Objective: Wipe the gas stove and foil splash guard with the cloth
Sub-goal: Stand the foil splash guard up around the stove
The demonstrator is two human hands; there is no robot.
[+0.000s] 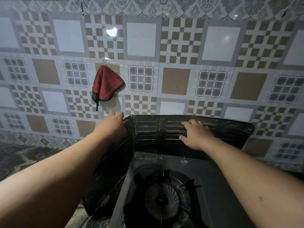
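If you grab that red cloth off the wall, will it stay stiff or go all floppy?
Probably floppy: the red cloth droops in soft folds from one hanging point. Likely light too, since only clear tape seems to hold it up.

Home kitchen: gas stove on counter, patterned wall tiles, cloth hung on wall.

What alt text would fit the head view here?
Both bare hands rest on a dark foil splash guard behind a gas stove: left hand at its top left corner, right hand flat on the back panel. A red cloth hangs on the tiled wall, untouched.
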